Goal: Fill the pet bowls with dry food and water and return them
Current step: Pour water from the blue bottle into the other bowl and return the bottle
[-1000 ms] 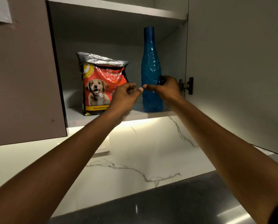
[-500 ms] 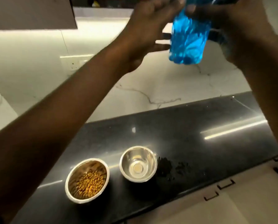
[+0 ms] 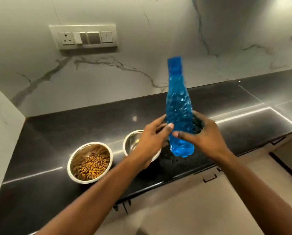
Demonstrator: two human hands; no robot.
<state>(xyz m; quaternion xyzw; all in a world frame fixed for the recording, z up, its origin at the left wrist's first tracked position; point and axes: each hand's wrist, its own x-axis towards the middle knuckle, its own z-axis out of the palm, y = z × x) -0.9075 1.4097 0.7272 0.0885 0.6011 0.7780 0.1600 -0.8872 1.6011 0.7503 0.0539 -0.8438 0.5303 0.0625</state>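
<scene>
A tall blue plastic bottle [image 3: 179, 106] with its cap on stands upright in the air above the black counter [image 3: 57, 129]. My right hand [image 3: 204, 138] grips its lower body from the right. My left hand [image 3: 152, 139] touches the bottle from the left, thumb on its side. A steel bowl [image 3: 89, 162] with brown dry food sits at the counter's front left. A second steel bowl [image 3: 131, 141] stands just right of it, mostly hidden behind my left hand; its contents cannot be seen.
A marble wall with a switch and socket panel [image 3: 84, 37] rises behind the counter. A side wall closes the left end. Drawer fronts with dark handles [image 3: 209, 178] run below the counter edge. A dark speckled patch lies on the counter under the bottle.
The bottle has come down from the upper cupboard to just above the counter, held in both hands. My view has dropped from the cupboard to the counter and bowls.
</scene>
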